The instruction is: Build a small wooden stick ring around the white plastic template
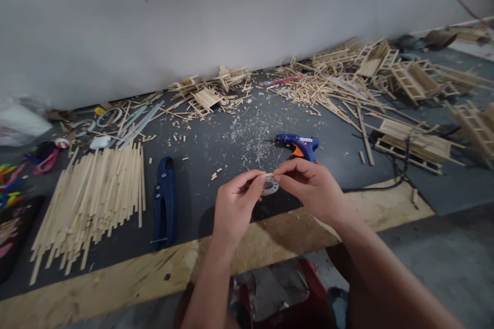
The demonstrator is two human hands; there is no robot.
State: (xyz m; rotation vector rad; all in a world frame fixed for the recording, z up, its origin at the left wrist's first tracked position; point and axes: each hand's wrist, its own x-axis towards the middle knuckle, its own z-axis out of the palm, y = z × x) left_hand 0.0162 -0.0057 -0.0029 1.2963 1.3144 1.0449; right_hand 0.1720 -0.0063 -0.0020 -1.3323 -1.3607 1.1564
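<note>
My left hand (236, 203) and my right hand (314, 187) meet over the table's front part, thumbs and fingertips closed in a pinch. Between them is a short piece of wooden stick (269, 175), gripped at both ends. Just below the fingertips a pale ring with small holes (271, 188) shows in part; I cannot tell whether the stick touches it. Right behind my right hand lies a blue glue gun (295, 140) with an orange trigger. A blue cutter (165, 200) lies to the left of my left hand.
A stack of long wooden sticks (100, 195) covers the left of the dark table. Stick offcuts (309, 90) and glue strings scatter over its middle and back. Small stick-built models (417, 144) stand at right. A black cord (370, 188) runs near my right forearm.
</note>
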